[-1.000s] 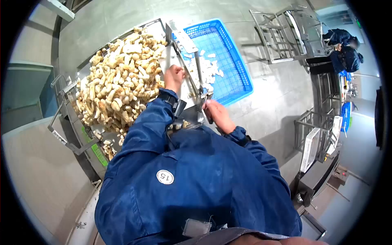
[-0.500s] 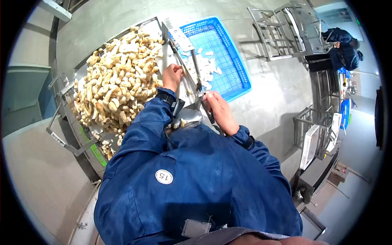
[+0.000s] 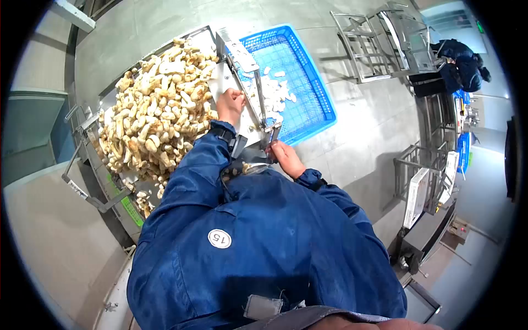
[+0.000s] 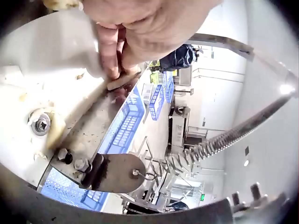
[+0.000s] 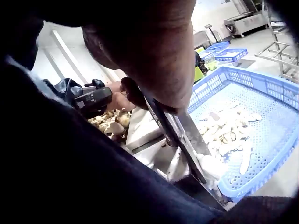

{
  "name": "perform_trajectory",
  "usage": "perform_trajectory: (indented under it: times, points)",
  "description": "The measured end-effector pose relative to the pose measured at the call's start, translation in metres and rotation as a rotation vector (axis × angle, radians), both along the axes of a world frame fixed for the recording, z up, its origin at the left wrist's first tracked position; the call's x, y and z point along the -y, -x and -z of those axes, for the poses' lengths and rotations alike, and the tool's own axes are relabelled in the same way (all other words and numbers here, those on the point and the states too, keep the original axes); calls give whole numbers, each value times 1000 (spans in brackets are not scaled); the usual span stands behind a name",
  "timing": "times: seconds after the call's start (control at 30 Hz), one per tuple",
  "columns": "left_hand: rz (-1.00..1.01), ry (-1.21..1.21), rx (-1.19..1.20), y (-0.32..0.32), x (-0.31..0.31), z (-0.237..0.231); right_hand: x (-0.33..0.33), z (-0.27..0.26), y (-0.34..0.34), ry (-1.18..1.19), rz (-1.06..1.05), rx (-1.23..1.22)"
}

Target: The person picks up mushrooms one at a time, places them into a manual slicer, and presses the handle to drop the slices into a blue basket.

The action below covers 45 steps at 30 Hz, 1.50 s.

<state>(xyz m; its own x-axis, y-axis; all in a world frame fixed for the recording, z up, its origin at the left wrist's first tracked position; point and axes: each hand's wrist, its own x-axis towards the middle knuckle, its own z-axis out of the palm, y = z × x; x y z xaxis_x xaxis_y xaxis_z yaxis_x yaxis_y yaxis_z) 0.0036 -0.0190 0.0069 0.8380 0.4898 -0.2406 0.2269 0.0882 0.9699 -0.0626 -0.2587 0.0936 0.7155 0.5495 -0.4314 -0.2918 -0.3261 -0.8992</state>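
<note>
In the head view my left hand (image 3: pixel 230 105) is over the white board beside a long metal cutter (image 3: pixel 250 93). The left wrist view shows its fingers pinching a pale mushroom piece (image 4: pixel 122 82) at the metal edge. With curled fingers, my right hand (image 3: pixel 288 159) grips the cutter's handle end, nearer my body; in the right wrist view this hand (image 5: pixel 149 56) covers much of the handle. A large heap of mushrooms (image 3: pixel 154 104) lies left of the board. White slices (image 3: pixel 273 94) lie in the blue basket (image 3: pixel 324 104) to its right.
A metal spring (image 4: pixel 205 148) stretches across the left wrist view. Metal frames (image 3: pixel 360 47) stand at the upper right of the head view, near a person in dark clothes (image 3: pixel 459 63). A green basket (image 3: pixel 131 208) is under the heap's lower side.
My right hand rose slightly, then came down toward my body with the cutter's handle. My left hand stays at about the same place beside the cutter.
</note>
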Motion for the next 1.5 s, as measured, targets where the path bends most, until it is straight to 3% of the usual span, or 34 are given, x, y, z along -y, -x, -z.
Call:
perform_trajectory:
  times: [0.1,0.13,0.17,0.2,0.23,0.3,0.47,0.57,0.8,0.87,0.97,1.03,1.1,1.17,1.27,1.5]
  points:
    - [84,-58,-70,0,-2,-10,-10,-32,-7,-16,44,-87]
    - [22,-23,-5,-3,-2,18,-18,-53,-12,-27,73,-129]
    - [2,-25,-34,-2,0,5,-25,-74,-16,-37,102,-172]
    - [22,-66,-64,0,0,-14,-35,-93,-19,-30,120,-45]
    - [46,-108,-94,2,0,-23,-40,-109,-24,-32,132,-67]
    - [37,-115,-67,1,0,1,-44,-118,-26,-73,170,-81]
    - [60,-113,-84,7,-1,-21,-33,-89,-16,-29,148,-84]
    - [84,-118,-89,4,-3,0,-31,-79,-15,-27,141,-68]
    - [90,-106,-139,4,-4,-18,-26,-69,-11,21,124,-36]
    - [17,-90,-41,1,1,0,-16,-48,-6,39,76,-22]
    - [112,-147,-80,-2,-4,-1,2,0,-1,129,-73,112]
    - [155,-263,-50,-3,-5,-10,1,4,-3,84,-55,21]
    - [139,-135,-58,-5,-5,-9,2,3,-1,83,-44,-4]
    - [71,138,9,-10,-3,-10,0,-3,-2,78,-32,33]
    - [66,368,148,-3,-7,-55,3,6,-3,78,-57,46]
    - [111,-20,-86,69,-77,-119,2,3,-5,46,-66,4]
